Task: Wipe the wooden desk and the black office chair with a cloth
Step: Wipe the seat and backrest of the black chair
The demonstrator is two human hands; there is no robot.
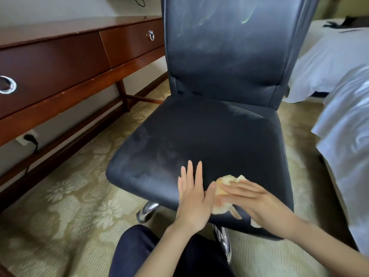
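Observation:
The black office chair [209, 136] stands in front of me, its seat and backrest streaked with dull wipe marks. My right hand [257, 200] lies flat with straight fingers on a pale yellow cloth [221, 194], pressing it against the front of the seat. Just left of it, my left hand [193, 196] rests open on the seat's front edge, fingers straight, its thumb touching the cloth. The wooden desk [60, 62] runs along the wall at the left, with two drawers and ring pulls.
A bed with white sheets [343, 108] stands close on the right. Patterned carpet [69, 206] covers the floor. A wall socket with a black plug [30, 137] sits under the desk. The chair's chrome base [147, 210] shows below the seat. My dark-trousered knee [143, 254] is at the bottom.

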